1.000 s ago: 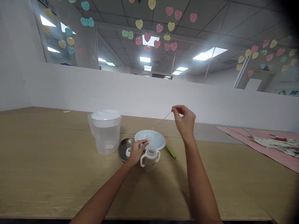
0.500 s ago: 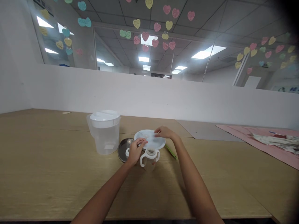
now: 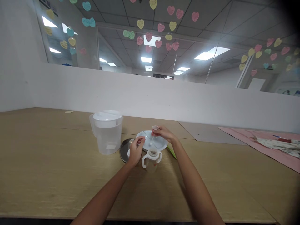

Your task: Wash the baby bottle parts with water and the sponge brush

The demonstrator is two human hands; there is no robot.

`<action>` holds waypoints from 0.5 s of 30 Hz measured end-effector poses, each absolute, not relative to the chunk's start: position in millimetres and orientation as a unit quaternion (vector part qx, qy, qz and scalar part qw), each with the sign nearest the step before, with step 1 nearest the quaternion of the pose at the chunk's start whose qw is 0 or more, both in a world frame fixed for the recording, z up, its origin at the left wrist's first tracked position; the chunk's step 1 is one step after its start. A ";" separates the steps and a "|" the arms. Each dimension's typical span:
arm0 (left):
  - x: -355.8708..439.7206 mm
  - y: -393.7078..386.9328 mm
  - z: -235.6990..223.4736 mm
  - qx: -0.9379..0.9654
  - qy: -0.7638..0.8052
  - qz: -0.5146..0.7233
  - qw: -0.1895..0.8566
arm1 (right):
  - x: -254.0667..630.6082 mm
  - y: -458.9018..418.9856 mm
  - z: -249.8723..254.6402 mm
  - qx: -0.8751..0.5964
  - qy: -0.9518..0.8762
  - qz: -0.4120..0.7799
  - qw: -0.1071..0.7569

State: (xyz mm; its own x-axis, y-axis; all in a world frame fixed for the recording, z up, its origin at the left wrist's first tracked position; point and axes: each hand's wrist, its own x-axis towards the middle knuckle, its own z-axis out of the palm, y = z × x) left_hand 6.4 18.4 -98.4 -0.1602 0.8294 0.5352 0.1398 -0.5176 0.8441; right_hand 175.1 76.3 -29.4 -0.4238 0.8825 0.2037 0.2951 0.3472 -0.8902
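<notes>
My right hand (image 3: 164, 133) is over the far side of a white plate (image 3: 161, 145). Its fingers pinch a translucent straw piece (image 3: 155, 127), whose round top faces up and whose thin tube hangs toward the plate. My left hand (image 3: 137, 149) is closed at the plate's left edge; a thin line shows near its fingertips, but I cannot make out what they hold. In front of the plate stands a clear cup (image 3: 152, 163) with two white handles and an uncovered mouth. A dark round tray (image 3: 123, 150), with small clear and white parts on it, is partly behind my left hand.
A lidded clear pitcher (image 3: 109, 137) stands left of the tray. Right of the plate lies a green strip-like thing (image 3: 172, 152), partly hidden by my right arm. Farther right, a pink cloth (image 3: 236, 135) carries patterned fabric (image 3: 274, 142). A white wall (image 3: 145, 97) borders the table's back.
My right hand now holds the straw piece raised above the plate; before, its fingers were reaching over the plate. My left hand has shifted slightly. The view has moved a little.
</notes>
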 end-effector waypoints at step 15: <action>17.0 -14.6 -96.6 0.856 0.223 0.465 0.036 | 155.7 90.9 -72.7 -0.657 -0.746 0.008 0.109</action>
State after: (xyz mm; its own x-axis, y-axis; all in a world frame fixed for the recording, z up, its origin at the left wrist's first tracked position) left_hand 17.0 -14.6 -96.6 0.4691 0.4150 0.7796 0.3480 -0.8982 0.2687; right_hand 155.7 90.9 -72.7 -0.1125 0.9821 0.1513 0.9785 0.1360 -0.1550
